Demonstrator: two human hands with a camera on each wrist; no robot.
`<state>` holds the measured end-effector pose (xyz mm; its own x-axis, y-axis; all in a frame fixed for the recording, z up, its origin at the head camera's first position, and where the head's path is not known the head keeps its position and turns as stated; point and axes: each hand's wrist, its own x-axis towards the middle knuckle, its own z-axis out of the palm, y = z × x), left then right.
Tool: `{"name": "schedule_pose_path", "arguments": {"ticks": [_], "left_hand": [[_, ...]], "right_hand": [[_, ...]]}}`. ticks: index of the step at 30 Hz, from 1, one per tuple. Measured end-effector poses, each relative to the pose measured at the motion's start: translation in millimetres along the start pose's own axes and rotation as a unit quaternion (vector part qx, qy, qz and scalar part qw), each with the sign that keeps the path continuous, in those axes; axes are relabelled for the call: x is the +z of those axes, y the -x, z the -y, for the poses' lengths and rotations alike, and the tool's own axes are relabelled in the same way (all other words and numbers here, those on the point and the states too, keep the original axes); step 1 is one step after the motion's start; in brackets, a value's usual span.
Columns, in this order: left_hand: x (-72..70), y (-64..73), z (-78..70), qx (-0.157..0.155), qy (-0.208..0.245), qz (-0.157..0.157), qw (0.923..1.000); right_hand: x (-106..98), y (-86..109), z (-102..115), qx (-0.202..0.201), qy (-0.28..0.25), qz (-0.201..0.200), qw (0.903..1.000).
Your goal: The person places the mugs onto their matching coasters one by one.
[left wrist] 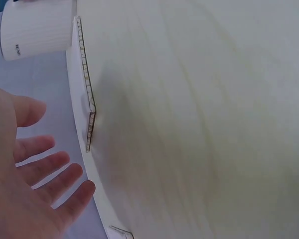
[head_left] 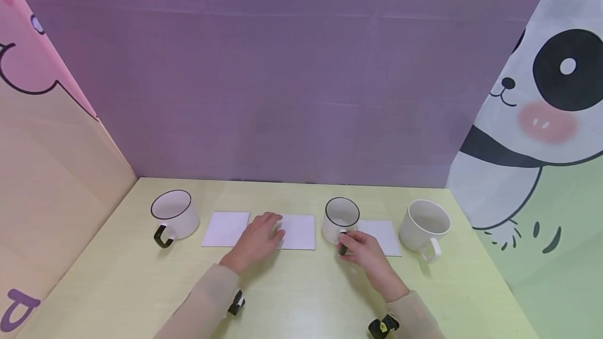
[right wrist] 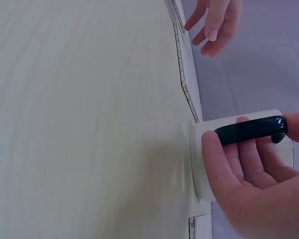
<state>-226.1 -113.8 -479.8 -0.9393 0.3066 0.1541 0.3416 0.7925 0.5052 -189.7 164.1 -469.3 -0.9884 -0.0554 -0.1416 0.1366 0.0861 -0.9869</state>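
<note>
Black-handled mug (head_left: 341, 219) | handle (right wrist: 249, 130) being pinched by right hand (head_left: 369, 255) | left of mug: left hand (head_left: 256, 238) being held spread, empty

Glossy mug handle (right wrist: 249, 130), smooth wood-look tabletop (head_left: 306, 292), matt panels (head_left: 298, 232), seemingly cardboard

From the head view's centre, the 5 o'clock mug (head_left: 336, 225) and 8 o'clock mug (head_left: 176, 216) are white with black rims and handles; the 4 o'clock mug (head_left: 415, 234) is plain white. The cards (head_left: 298, 233) are white, the tabletop (head_left: 301, 294) pale yellow with faint streaky grain, the backdrop (head_left: 292, 77) purple, the sleeves (head_left: 202, 300) beige. The 3 o'clock panda print (head_left: 546, 119) is black and white, pink-cheeked.
</note>
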Motion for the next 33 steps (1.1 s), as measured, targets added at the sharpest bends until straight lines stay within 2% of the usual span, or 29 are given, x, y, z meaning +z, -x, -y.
{"name": "schedule_pose_path", "arguments": {"ticks": [8, 17, 24, 33], "left_hand": [[1.3, -2.7, 3.0, 0.021, -0.064, 0.043, 0.9968], [-1.8, -7.8, 6.3, 0.025, -0.085, 0.079, 0.9929], [-3.5, -13.2, 7.6, 0.03, -0.108, 0.096, 0.989], [-3.2, -15.6, 10.5, 0.027, -0.114, 0.104, 0.9876]], "right_hand": [[-3, 0.1, -1, 0.007, 0.0, 0.007, 0.9999], [-6, -0.4, 0, 0.004, 0.002, 0.023, 0.9997], [-6, -1.7, 2, 0.003, 0.005, 0.034, 0.9994], [-5, -3.2, 0, 0.003, 0.005, 0.034, 0.9994]]}}
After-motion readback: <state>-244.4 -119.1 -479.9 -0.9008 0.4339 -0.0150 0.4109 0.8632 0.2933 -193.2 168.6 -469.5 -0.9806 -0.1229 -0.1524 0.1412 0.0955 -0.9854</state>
